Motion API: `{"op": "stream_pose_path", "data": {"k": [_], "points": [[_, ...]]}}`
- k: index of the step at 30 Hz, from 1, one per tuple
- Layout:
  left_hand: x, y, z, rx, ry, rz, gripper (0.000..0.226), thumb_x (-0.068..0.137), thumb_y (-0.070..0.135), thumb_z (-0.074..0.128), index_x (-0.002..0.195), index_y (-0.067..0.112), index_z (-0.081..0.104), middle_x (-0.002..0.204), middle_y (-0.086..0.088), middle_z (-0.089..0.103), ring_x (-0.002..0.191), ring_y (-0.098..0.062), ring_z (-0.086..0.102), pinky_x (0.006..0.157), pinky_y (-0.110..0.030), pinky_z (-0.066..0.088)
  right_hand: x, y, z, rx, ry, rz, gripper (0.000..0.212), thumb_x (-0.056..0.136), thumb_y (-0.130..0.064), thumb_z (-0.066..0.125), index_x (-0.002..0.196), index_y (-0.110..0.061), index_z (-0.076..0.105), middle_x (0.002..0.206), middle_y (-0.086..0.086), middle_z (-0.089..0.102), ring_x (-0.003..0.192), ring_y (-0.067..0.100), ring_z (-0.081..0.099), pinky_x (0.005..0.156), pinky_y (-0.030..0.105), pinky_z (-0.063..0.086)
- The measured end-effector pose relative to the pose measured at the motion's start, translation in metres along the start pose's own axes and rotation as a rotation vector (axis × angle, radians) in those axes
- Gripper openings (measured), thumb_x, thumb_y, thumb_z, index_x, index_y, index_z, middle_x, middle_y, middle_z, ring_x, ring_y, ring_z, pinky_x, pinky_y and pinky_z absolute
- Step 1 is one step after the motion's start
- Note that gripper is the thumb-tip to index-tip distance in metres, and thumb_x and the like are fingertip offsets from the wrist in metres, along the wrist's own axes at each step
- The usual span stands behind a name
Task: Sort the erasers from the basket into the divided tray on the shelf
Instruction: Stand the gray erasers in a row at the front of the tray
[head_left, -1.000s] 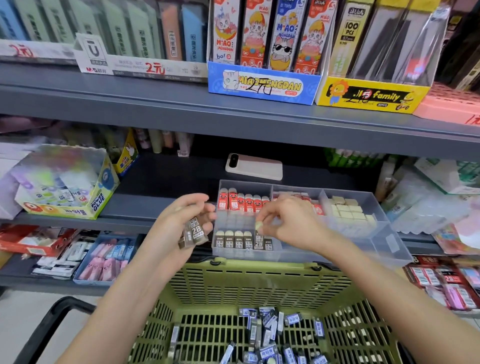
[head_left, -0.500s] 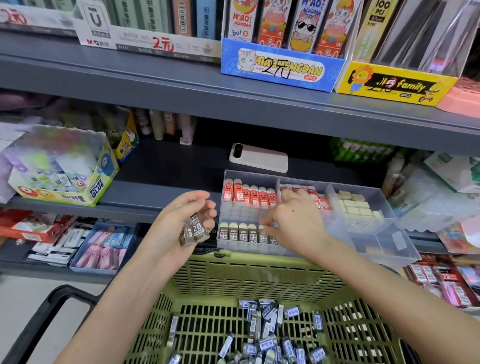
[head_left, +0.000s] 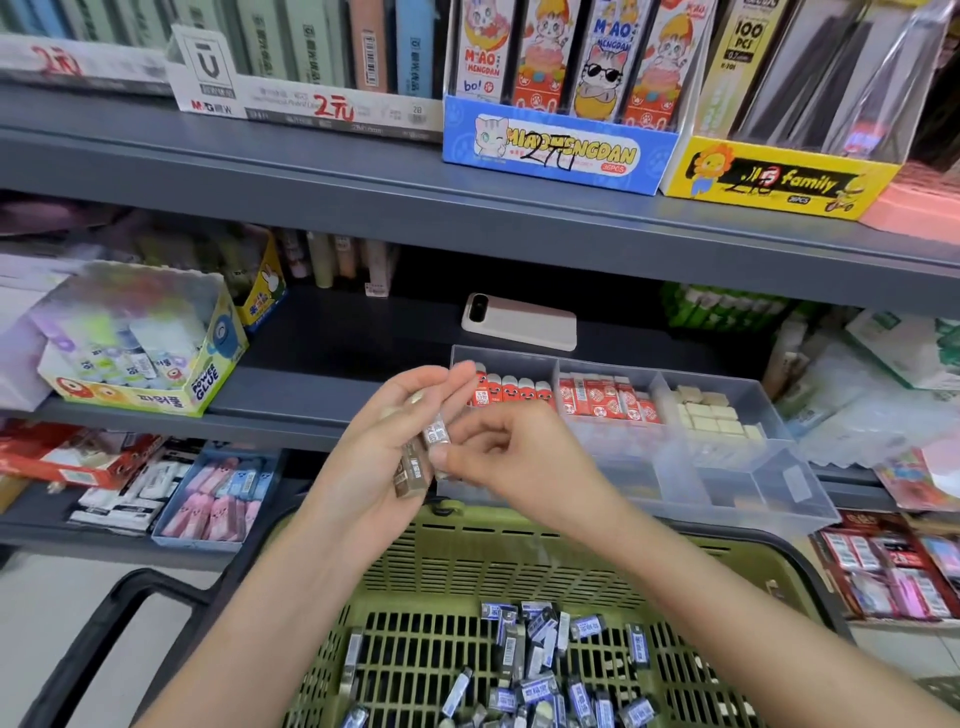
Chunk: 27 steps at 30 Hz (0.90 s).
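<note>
Left hand (head_left: 387, 447) is raised in front of the shelf (head_left: 291, 423), palm turned toward the right, its fingers curled round a small stack of held erasers (head_left: 413, 473) in grey-brown sleeves. Right hand (head_left: 511, 454) meets it from the right: thumb and forefinger pinch a single eraser (head_left: 436, 434) at the top of that stack, the other fingers curled in. Motion blur hides the print on the sleeves.

Both hands hover over the near left corner of the divided tray (head_left: 800, 501), a clear plastic box that sits at the front edge of the shelf, and they hide its near left compartment. In the far row of the tray, the left compartment holds a line of red erasers (head_left: 511, 389) standing upright, the middle one holds red-and-white wrapped erasers (head_left: 605, 397), and the right one holds cream blocks (head_left: 709, 415) laid in rows.

Just near of the tray is the green basket (head_left: 467, 561), its far rim close under the hands. Many loose erasers (head_left: 540, 649) in blue-and-white sleeves lie jumbled on its slotted floor, mostly toward the middle and right. A black handle (head_left: 104, 613) curves off to the near left.

Behind the tray, farther back on the shelf, a pale phone (head_left: 519, 325) lies flat. A glue box (head_left: 150, 364) stands on the same shelf well to the left.
</note>
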<state>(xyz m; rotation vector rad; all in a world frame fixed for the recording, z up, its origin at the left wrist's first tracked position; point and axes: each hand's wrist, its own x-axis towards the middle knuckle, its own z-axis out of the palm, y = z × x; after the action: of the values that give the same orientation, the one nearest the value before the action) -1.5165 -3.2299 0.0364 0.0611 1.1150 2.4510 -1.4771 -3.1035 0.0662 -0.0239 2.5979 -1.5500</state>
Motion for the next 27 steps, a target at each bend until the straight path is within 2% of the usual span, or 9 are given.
{"op": "stream_pose_path", "data": {"k": [4,7,10,12,15,19,22,25,27], "points": [[-0.002,0.005,-0.006,0.147,0.02,0.09,0.033,0.082,0.025,0.059,0.111,0.01,0.061,0.115,-0.004,0.07,0.108,-0.018,0.065,0.084,-0.031,0.056,0.007,0.001,-0.011,0.272,-0.022,0.169,0.012,0.08,-0.008,0.071,0.07,-0.01,0.066,0.061,0.004,0.063,0.043,0.002,0.05,0.04,0.014,0.037],[-0.002,0.013,-0.021,0.208,0.247,0.105,0.022,0.084,0.029,0.061,0.095,0.01,0.065,0.081,-0.002,0.072,0.078,-0.012,0.07,0.063,-0.024,0.056,0.017,0.01,-0.027,0.003,-0.01,0.282,0.015,0.078,-0.019,0.074,0.068,-0.008,0.071,0.058,0.002,0.065,0.045,0.003,0.047,0.043,0.015,0.032],[-0.006,0.013,-0.032,0.175,0.355,0.015,0.019,0.091,0.028,0.057,0.087,0.009,0.06,0.058,0.002,0.05,0.048,-0.007,0.046,0.038,-0.018,0.037,0.031,0.018,-0.024,-0.276,-0.09,0.355,0.023,0.077,-0.023,0.074,0.071,-0.001,0.072,0.059,0.001,0.064,0.059,0.008,0.052,0.061,0.024,0.044],[-0.008,0.009,-0.035,0.103,0.374,-0.036,0.021,0.092,0.028,0.056,0.089,0.008,0.059,0.055,0.002,0.046,0.046,-0.008,0.041,0.036,-0.017,0.033,0.038,0.019,-0.016,-0.356,-0.126,0.381,0.023,0.076,-0.021,0.074,0.061,-0.005,0.067,0.049,-0.004,0.057,0.06,0.011,0.053,0.065,0.027,0.047],[-0.008,0.007,-0.037,-0.011,0.379,-0.087,0.014,0.095,0.02,0.051,0.095,0.007,0.057,0.054,0.0,0.046,0.046,-0.011,0.044,0.04,-0.021,0.037,0.044,0.023,-0.004,-0.356,-0.131,0.414,0.033,0.079,-0.024,0.073,0.053,-0.012,0.058,0.036,-0.009,0.048,0.044,0.009,0.044,0.049,0.021,0.035],[-0.008,0.009,-0.036,-0.077,0.358,-0.082,0.019,0.095,0.009,0.04,0.103,0.005,0.057,0.061,-0.005,0.045,0.053,-0.016,0.044,0.054,-0.029,0.04,0.048,0.026,0.001,-0.454,-0.177,0.341,0.03,0.089,-0.029,0.06,0.067,-0.01,0.066,0.056,-0.002,0.057,0.052,0.011,0.048,0.059,0.025,0.043],[-0.009,0.01,-0.034,-0.102,0.34,-0.074,0.027,0.096,0.005,0.031,0.108,0.005,0.055,0.065,-0.007,0.046,0.059,-0.018,0.046,0.06,-0.03,0.04,0.05,0.027,-0.001,-0.521,-0.235,0.263,0.031,0.09,-0.025,0.057,0.062,-0.012,0.064,0.061,-0.002,0.06,0.054,0.009,0.053,0.06,0.023,0.045],[-0.009,0.011,-0.031,-0.1,0.315,-0.044,0.028,0.097,0.002,0.031,0.107,0.006,0.057,0.071,-0.009,0.052,0.063,-0.019,0.055,0.062,-0.031,0.047,0.052,0.03,0.0,-0.601,-0.253,0.193,0.024,0.087,-0.015,0.056,0.072,0.0,0.067,0.103,0.009,0.067,0.085,0.02,0.064,0.08,0.033,0.052],[-0.009,0.011,-0.031,-0.088,0.299,-0.02,0.028,0.098,0.001,0.032,0.107,0.006,0.058,0.078,-0.012,0.059,0.066,-0.021,0.067,0.062,-0.03,0.054,0.052,0.033,0.001,-0.588,-0.253,0.172,0.023,0.087,-0.014,0.057,0.073,0.002,0.068,0.119,0.01,0.062,0.092,0.02,0.063,0.083,0.032,0.05]]}}
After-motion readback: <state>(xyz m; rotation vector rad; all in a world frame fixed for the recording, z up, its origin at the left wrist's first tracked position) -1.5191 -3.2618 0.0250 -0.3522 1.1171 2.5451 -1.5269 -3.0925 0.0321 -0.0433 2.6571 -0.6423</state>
